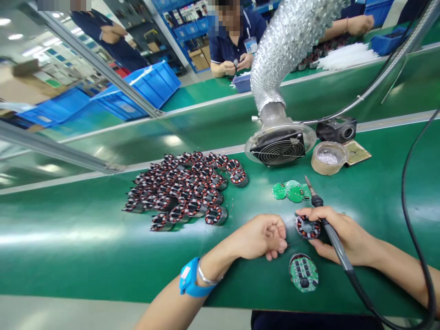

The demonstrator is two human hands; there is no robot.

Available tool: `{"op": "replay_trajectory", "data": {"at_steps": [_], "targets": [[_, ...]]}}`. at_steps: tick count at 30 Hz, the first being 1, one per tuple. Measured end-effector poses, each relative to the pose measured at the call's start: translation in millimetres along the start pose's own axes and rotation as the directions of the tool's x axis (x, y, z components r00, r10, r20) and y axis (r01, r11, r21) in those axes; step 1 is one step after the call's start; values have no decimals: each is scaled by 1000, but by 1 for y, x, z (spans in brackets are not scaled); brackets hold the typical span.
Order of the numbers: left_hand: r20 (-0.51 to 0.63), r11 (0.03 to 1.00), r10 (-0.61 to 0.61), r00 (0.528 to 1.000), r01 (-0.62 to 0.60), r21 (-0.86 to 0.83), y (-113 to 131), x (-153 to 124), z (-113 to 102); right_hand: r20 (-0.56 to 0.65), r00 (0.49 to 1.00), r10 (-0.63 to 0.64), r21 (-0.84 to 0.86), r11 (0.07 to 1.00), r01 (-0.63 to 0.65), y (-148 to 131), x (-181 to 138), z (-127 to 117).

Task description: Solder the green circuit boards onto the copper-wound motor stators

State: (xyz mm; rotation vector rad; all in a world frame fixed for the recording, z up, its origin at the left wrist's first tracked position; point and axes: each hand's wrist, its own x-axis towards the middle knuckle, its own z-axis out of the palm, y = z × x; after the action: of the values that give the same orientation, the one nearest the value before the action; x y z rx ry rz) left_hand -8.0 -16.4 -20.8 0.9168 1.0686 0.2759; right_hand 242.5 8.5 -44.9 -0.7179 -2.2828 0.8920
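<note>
In my right hand lies a soldering iron, its tip pointing up and away from me. The same hand's fingers also grip a motor stator with copper windings around a round opening. Just left of the stator, my left hand is closed with curled fingers; whatever it pinches, perhaps something thin, I cannot make out. Nearer to me sits a round green circuit board with black chips, on top of a dark round part. Beyond the stator lie several small green circuit boards.
Several wound stators stand clustered at the left. A fume extractor hangs over the far edge. Beside it are a tub of metallic shavings and a black holder. The iron's cable loops at the right. Co-workers are across the line.
</note>
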Motion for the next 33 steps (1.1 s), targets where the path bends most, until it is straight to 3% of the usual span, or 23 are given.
{"op": "replay_trajectory", "data": {"at_steps": [4,10,14,15,16,18,19,20,21,25,27,30,33], "targets": [[1,997,-40,999,40,63,3,-8,-19,3,1000,4,3,1000,-4,-1,0,0],[-57,977,125,990,-113,182,13,11,-2,16,1000,-4,14,1000,4,0,-1,-2],[-137,913,215,967,-149,380,22,7,-6,45,999,-18,28,999,17,-2,-1,-3],[-209,874,279,937,-158,460,24,6,-10,47,999,-25,31,999,23,-3,-2,-3],[-298,816,374,878,-159,556,26,7,-14,45,998,-33,32,999,32,-3,-2,-3],[-406,650,604,686,-130,749,27,14,-21,36,998,-44,29,999,43,-2,-3,-3],[-393,564,691,606,-112,818,27,20,-23,32,998,-48,25,999,47,-2,-3,-3],[-357,494,744,565,-103,864,26,26,-25,31,998,-51,21,999,50,-1,-4,-4],[-329,460,764,555,-111,881,24,31,-27,30,998,-54,17,998,53,0,-4,-4],[-407,587,714,570,-171,791,21,33,-24,11,996,-91,-29,995,91,-3,-1,-9],[-426,671,683,593,-280,687,25,23,-16,-43,988,-147,-77,987,143,-9,6,-13],[-300,769,602,740,-435,468,36,9,4,-62,962,-265,-177,952,251,-17,17,-20],[-116,893,429,896,-402,203,44,5,21,-23,946,-325,-224,923,312,-21,18,-24]]}}
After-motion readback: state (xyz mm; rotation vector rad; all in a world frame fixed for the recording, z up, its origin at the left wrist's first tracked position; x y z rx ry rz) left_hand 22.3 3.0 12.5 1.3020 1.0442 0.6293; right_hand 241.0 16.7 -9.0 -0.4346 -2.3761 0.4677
